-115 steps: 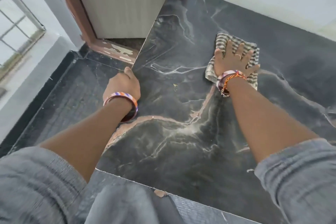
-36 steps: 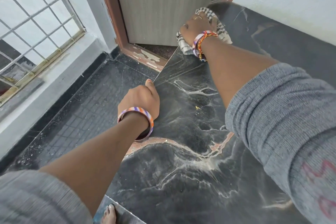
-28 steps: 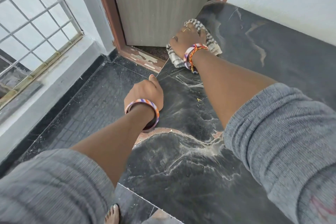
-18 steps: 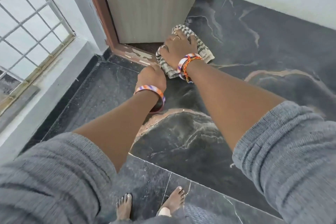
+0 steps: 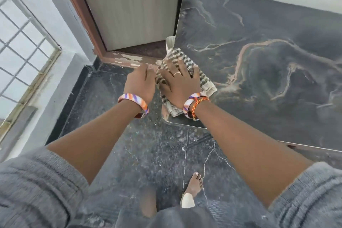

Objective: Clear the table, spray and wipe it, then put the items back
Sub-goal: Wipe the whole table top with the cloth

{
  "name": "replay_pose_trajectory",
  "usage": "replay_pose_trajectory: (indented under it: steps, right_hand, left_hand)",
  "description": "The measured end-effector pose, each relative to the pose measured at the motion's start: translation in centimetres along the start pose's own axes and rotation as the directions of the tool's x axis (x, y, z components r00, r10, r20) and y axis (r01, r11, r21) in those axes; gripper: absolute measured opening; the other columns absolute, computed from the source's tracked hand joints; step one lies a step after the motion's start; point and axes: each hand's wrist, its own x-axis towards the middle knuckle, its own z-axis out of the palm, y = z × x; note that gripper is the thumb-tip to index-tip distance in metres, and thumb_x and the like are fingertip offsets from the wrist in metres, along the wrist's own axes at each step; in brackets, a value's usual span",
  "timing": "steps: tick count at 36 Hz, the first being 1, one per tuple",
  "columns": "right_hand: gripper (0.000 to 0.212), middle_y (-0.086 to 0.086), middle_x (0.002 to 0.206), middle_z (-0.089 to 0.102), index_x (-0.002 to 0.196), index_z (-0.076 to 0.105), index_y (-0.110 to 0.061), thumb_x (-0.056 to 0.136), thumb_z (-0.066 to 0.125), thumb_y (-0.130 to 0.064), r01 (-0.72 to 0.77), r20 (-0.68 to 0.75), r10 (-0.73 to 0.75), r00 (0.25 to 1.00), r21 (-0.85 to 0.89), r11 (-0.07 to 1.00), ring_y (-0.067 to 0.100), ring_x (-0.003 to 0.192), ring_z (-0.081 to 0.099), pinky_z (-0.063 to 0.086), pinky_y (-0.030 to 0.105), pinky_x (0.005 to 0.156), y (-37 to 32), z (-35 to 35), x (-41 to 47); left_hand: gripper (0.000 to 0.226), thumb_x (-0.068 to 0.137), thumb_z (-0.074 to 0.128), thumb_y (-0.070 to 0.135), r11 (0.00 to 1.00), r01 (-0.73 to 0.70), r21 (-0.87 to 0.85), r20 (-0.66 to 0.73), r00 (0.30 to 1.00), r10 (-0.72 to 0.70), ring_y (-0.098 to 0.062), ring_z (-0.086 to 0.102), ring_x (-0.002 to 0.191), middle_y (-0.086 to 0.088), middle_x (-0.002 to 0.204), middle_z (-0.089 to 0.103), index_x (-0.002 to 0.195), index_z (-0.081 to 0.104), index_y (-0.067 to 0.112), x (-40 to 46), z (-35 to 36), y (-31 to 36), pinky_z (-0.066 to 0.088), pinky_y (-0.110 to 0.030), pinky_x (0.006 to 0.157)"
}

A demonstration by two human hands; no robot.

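The table (image 5: 268, 57) has a dark marble-patterned top with pale and orange veins, filling the right of the view. A striped cloth (image 5: 203, 81) lies over the table's left edge near the front left corner. My right hand (image 5: 179, 81) presses flat on the cloth, fingers spread. My left hand (image 5: 141, 83) sits just left of it, beside the table edge, fingers curled down against the cloth's left side; whether it grips the cloth is hidden.
A wooden door (image 5: 133, 5) in a brown frame (image 5: 81, 11) stands behind the table's left corner. A barred window (image 5: 22, 46) is on the left wall. The dark floor (image 5: 129, 144) lies below, with my bare foot (image 5: 193, 183) on it.
My right hand has dragged the cloth from the far left corner along the left edge towards the front corner. My left hand left the table edge and now sits beside the cloth.
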Motion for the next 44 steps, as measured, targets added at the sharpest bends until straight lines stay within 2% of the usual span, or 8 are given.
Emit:
replay_pose_trajectory:
  steps: [9,15,19,21,26,36,40,44]
  right_hand:
    - [0.062,-0.004,0.161,0.002,0.147,0.019,-0.039,0.091,0.031,-0.061,-0.012,0.059,0.016,0.998,-0.069,0.998,0.027,0.148,-0.004,-0.005,0.072,0.105,-2.6,1.0,-8.8]
    - [0.06,0.001,0.144,0.048,0.139,0.035,-0.035,0.084,0.03,-0.06,-0.134,0.022,0.139,0.99,-0.163,0.978,0.032,0.13,0.048,0.036,0.071,0.093,4.0,0.9,-14.8]
    - [0.076,-0.005,0.158,0.02,0.148,0.012,-0.038,0.08,0.019,-0.07,-0.413,0.028,0.421,0.907,-0.143,0.899,0.027,0.145,0.02,0.017,0.063,0.109,11.8,-0.1,-20.6]
    - [0.075,-0.009,0.16,0.003,0.148,0.0,-0.04,0.085,0.029,-0.068,-0.546,-0.009,0.55,0.835,-0.126,0.828,0.022,0.148,0.005,0.009,0.057,0.115,15.0,-0.3,-23.3]
    - [0.07,-0.006,0.16,0.004,0.15,0.006,-0.037,0.092,0.04,-0.054,-0.667,-0.029,0.668,0.743,-0.109,0.737,0.023,0.148,0.003,0.008,0.05,0.117,15.6,-1.0,-24.5]
    - [0.054,-0.01,0.16,0.007,0.148,0.014,-0.041,0.096,0.024,-0.056,-0.307,-0.003,0.307,0.952,0.022,0.952,0.023,0.148,0.004,-0.002,0.053,0.116,1.6,-0.1,-15.1]
    - [0.057,-0.008,0.16,0.002,0.149,0.012,-0.039,0.096,0.026,-0.054,-0.236,0.034,0.233,0.972,0.124,0.964,0.02,0.148,-0.004,-0.012,0.054,0.113,-0.4,0.1,-9.4]
    - [0.059,-0.007,0.16,0.002,0.15,0.011,-0.037,0.096,0.023,-0.055,-0.253,0.024,0.252,0.967,0.106,0.962,0.02,0.148,-0.004,-0.008,0.053,0.116,1.4,-0.4,-4.7]
  left_hand:
    - [0.032,0.098,0.034,0.025,0.912,-0.391,0.124,0.127,0.918,0.376,-0.032,0.055,0.079,-0.014,0.082,0.062,0.088,0.057,0.005,-2.7,-0.1,0.9,0.042,-0.036,0.068]
    - [0.044,0.094,0.028,0.033,0.795,-0.601,0.08,0.257,0.783,0.566,-0.034,0.055,0.075,-0.012,0.072,0.057,0.081,0.056,0.003,-4.0,1.8,3.4,0.04,-0.035,0.063]
    - [0.047,0.094,0.027,0.036,0.762,-0.646,0.047,0.313,0.734,0.603,-0.034,0.055,0.083,-0.015,0.08,0.062,0.084,0.057,0.002,-5.3,3.0,5.1,0.043,-0.038,0.072]
    - [0.041,0.098,0.031,0.031,0.756,-0.654,0.033,0.327,0.722,0.61,-0.035,0.054,0.082,-0.013,0.076,0.057,0.082,0.056,0.002,-5.6,3.4,5.6,0.041,-0.038,0.071]
    - [0.041,0.099,0.03,0.028,0.737,-0.675,0.038,0.304,0.71,0.635,-0.034,0.055,0.082,-0.014,0.078,0.061,0.087,0.058,0.001,-5.7,3.4,5.4,0.041,-0.038,0.071]
    - [0.04,0.098,0.031,0.03,0.817,-0.57,0.091,0.242,0.808,0.537,-0.037,0.059,0.086,-0.018,0.088,0.066,0.091,0.061,0.004,-3.4,2.7,4.2,0.048,-0.044,0.074]
    - [0.044,0.095,0.029,0.036,0.879,-0.457,0.139,0.199,0.882,0.427,-0.039,0.059,0.098,-0.019,0.101,0.068,0.1,0.062,0.006,-2.1,1.5,3.8,0.047,-0.046,0.086]
    - [0.038,0.099,0.032,0.028,0.874,-0.424,0.239,0.152,0.905,0.397,-0.039,0.056,0.089,-0.025,0.096,0.063,0.09,0.055,-0.001,-1.4,0.7,3.4,0.042,-0.042,0.072]
